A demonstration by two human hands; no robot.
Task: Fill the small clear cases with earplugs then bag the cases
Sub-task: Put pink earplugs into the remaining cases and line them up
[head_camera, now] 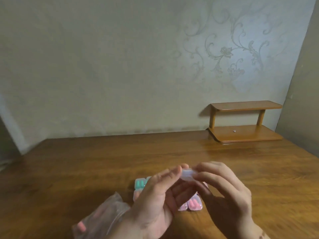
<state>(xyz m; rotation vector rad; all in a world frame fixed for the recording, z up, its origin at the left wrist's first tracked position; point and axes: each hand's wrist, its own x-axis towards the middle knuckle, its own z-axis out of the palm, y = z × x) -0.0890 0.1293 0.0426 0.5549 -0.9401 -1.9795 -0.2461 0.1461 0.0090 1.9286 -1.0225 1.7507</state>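
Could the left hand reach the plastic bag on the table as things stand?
Probably yes: the plastic bag lies beside the left hand, nothing between them. But that hand helps hold the clear case, so it must let go first.

The left hand (155, 199) hides most filled clear plastic cases (194, 205); the crumpled clear plastic bag (101, 219) is blurred and cut off at the bottom edge.

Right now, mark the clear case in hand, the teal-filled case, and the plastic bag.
clear case (189, 175): head view, on its visible middle between both hands.
teal-filled case (139, 184): head view, on the teal earplugs showing through its lid.
plastic bag (101, 216): head view, on its crumpled middle.
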